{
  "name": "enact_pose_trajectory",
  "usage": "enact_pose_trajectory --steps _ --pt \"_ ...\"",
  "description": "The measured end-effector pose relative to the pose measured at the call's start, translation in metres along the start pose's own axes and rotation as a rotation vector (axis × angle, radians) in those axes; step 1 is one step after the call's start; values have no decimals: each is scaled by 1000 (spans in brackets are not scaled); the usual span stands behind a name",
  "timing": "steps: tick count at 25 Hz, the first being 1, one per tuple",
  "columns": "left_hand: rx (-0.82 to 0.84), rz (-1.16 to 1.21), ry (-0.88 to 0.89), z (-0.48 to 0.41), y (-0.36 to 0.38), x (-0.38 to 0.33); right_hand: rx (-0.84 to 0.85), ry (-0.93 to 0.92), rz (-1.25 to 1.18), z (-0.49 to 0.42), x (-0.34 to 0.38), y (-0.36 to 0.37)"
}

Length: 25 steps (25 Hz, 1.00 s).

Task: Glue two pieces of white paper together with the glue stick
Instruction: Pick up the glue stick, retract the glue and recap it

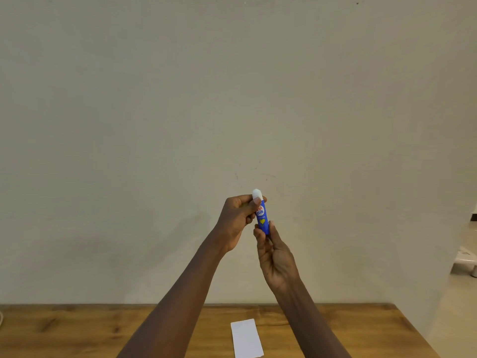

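Observation:
A blue glue stick (pixel 262 217) with a white cap (pixel 257 193) is held upright in front of the wall, well above the table. My right hand (pixel 273 254) grips its lower end. My left hand (pixel 236 219) pinches the white cap at the top between thumb and fingers. One white piece of paper (pixel 246 338) lies flat on the wooden table (pixel 77 329) between my forearms, near the bottom edge of the view. A second piece of paper is not visible.
A plain beige wall fills most of the view behind the table. A white object on short legs (pixel 466 263) stands on the floor at the far right. The table's right edge runs diagonally at the lower right.

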<state>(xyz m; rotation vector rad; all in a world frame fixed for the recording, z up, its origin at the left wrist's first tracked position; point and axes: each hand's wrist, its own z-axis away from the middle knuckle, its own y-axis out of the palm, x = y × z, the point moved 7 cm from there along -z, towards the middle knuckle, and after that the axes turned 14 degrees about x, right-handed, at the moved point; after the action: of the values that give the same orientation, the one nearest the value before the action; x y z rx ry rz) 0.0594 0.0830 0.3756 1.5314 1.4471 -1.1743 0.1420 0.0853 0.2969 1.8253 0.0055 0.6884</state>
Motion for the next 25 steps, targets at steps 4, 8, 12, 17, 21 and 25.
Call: enact_pose_trajectory --steps 4,8,12,17,21,25 --pt "-4 11 -1 -1 1 -2 46 -58 82 2 3 2" --pt "-12 17 -1 0 -1 -2 19 80 74 3 -1 1" --pt "-4 -28 3 -2 3 -3 8 -85 107 1 8 -3" --pt "-12 10 -2 -1 2 0 -25 74 123 3 1 -6" --pt "-12 -12 6 -2 3 -2 -26 -8 58 1 4 -8" --pt "-15 -2 -4 -2 4 0 40 -28 99 1 3 -5"
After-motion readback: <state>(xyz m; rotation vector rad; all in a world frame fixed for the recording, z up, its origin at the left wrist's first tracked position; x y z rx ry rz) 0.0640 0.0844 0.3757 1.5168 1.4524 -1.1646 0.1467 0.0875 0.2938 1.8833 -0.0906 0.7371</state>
